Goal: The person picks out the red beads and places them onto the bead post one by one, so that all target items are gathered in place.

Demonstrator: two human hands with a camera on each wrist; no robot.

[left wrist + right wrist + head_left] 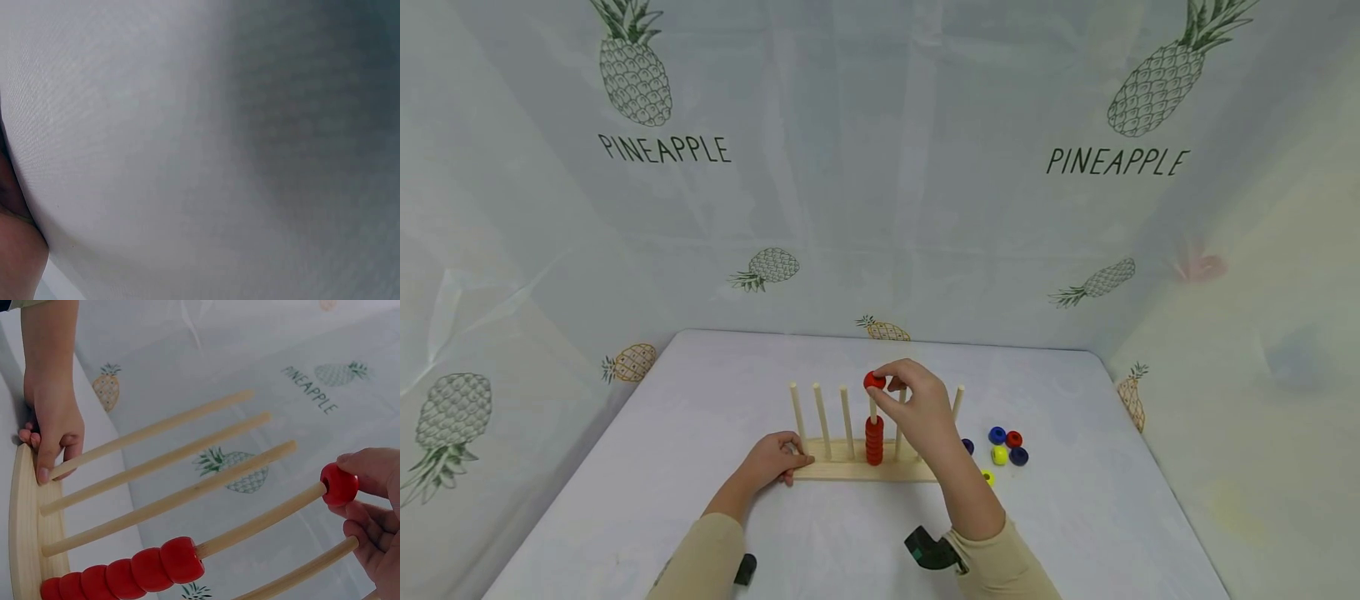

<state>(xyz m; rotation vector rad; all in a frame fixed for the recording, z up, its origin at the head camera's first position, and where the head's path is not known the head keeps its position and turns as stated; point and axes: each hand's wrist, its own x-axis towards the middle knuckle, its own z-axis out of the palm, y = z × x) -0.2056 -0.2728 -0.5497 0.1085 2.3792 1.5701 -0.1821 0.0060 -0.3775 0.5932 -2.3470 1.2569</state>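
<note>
A wooden peg stand (857,472) with upright pegs lies across the table. My left hand (771,460) holds its left end, thumb on top of the base and fingers at the front edge. Between the thumb and fingers of my right hand (925,412) is a red bead (339,485), pinched at the top of a middle peg, with the peg's tip at its hole. Lower on that same peg sits a stack of several red beads (134,575). The three pegs to its left are bare. My right hand and forearm hide part of the stand's right side.
Loose beads lie right of the stand: a blue bead (997,435), a red one (1014,439), a yellow one (999,455) and a dark blue one (1018,457). Another yellow bead (988,477) shows beside my right forearm. A pineapple-print sheet (880,208) hangs behind the white table (625,500).
</note>
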